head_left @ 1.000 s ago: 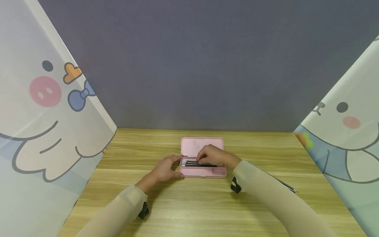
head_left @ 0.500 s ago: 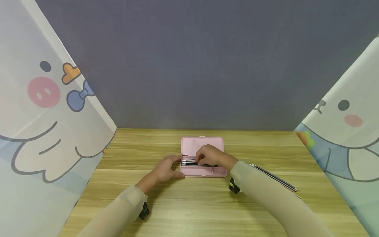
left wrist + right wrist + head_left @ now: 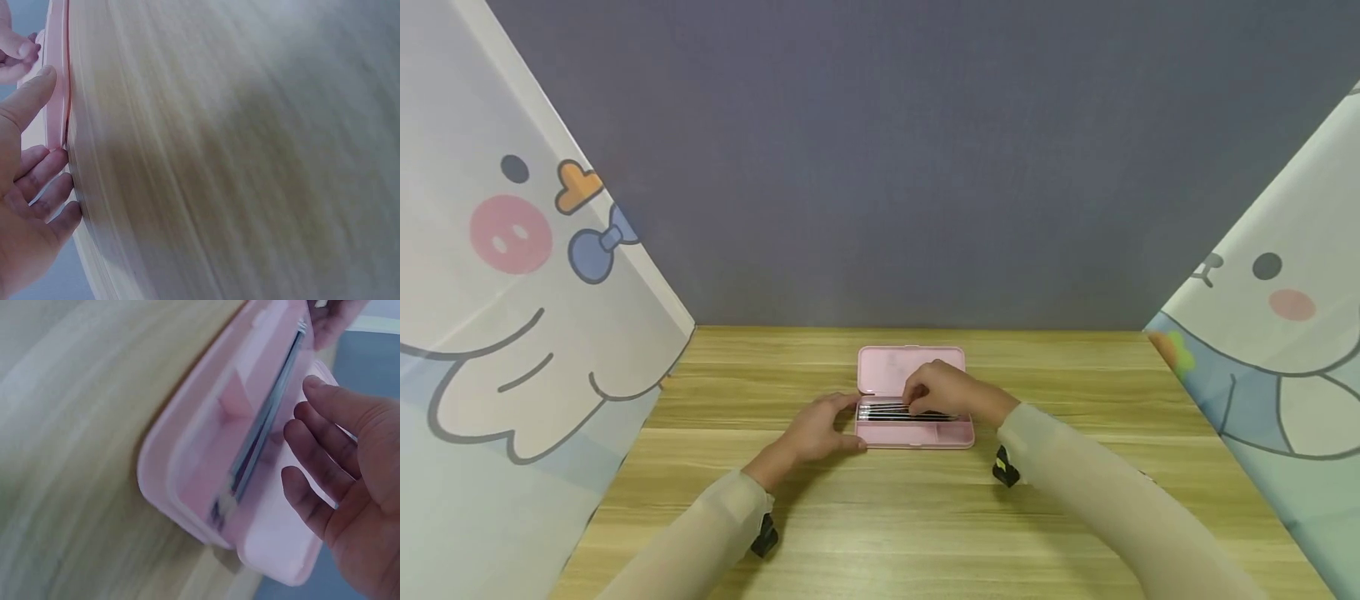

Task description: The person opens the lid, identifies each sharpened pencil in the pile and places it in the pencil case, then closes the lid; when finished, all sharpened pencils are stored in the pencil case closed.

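A pink pencil case (image 3: 895, 433) lies with its lid (image 3: 887, 367) folded back. Several dark pencils (image 3: 880, 412) with pale ends lie in its rear compartment. My left hand (image 3: 816, 429) holds the case's left end, thumb at the front corner and forefinger at the back one; the left wrist view shows that thumb against the front wall (image 3: 57, 106). Over the pencils is my right hand (image 3: 943, 390). In the right wrist view its fingers (image 3: 319, 450) are loosely bent beside the pencils, and no thing shows between them.
The case's front part has a divider (image 3: 236, 397). Past my right sleeve (image 3: 1075, 467), a small pencil end (image 3: 1146, 476) shows on the wooden table (image 3: 880, 517). A grey panel (image 3: 880, 167) stands behind, with printed panels (image 3: 550, 333) at both sides.
My right hand has shifted slightly right over the case, and its sleeve now covers most of the pencils lying on the table. My left hand stays at the case's left end.
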{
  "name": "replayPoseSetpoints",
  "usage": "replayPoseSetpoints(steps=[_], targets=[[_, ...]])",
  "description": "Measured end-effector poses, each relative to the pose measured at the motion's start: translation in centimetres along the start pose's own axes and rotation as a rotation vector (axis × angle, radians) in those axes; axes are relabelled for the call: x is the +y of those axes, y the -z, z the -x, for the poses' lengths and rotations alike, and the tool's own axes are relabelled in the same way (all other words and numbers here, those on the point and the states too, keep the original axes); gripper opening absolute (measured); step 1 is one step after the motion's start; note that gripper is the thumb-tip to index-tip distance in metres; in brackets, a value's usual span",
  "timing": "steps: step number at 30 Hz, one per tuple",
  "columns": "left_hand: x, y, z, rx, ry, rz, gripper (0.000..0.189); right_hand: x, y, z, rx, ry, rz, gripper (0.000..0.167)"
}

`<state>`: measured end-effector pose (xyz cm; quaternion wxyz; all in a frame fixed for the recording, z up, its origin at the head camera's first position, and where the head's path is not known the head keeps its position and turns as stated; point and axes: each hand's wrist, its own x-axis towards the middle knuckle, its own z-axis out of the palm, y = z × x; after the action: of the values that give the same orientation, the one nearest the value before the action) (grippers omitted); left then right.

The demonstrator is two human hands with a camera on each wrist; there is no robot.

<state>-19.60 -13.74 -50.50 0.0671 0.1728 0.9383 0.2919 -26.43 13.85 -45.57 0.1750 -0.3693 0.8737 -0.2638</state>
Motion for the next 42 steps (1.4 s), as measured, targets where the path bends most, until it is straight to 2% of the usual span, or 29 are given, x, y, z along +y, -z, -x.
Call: replayPoseSetpoints(steps=[6, 10, 18, 24, 28, 32, 36, 42], targets=[[0.0, 0.0, -0.1, 0.002, -0.013, -0.012, 0.088, 0.6, 2.5, 2.3, 0.024, 0.03, -0.032, 0.01], [-0.1, 0.0, -0.1, 0.007, -0.028, -0.012, 0.087, 1.7, 4.2, 4.5, 0.086, 0.065, -0.035, 0.011], [-0.2, 0.1, 0.0, 0.009, -0.007, -0.009, 0.086, 4.3, 6.1, 10.7, 0.166, -0.006, -0.067, 0.012], [0.0, 0.1, 0.1, 0.012, -0.01, 0.006, 0.086, 7.8, 6.3, 15.7, 0.217, -0.066, -0.082, 0.018], [-0.1, -0.1, 0.1, 0.012, -0.016, 0.011, 0.086, 9.9, 6.0, 18.3, 0.249, -0.101, -0.097, 0.022], [-0.1, -0.2, 0.2, 0.015, -0.012, 0.003, 0.087, 11.5, 5.4, 20.0, 0.25, -0.133, -0.104, 0.02], [0.0, -0.1, 0.3, 0.015, -0.016, 0.01, 0.086, 12.7, 4.9, 21.3, 0.222, -0.156, -0.157, 0.02], [0.2, 0.0, 0.3, 0.013, -0.015, 0.015, 0.086, 14.0, 4.1, 22.7, 0.205, -0.15, -0.187, 0.019]])
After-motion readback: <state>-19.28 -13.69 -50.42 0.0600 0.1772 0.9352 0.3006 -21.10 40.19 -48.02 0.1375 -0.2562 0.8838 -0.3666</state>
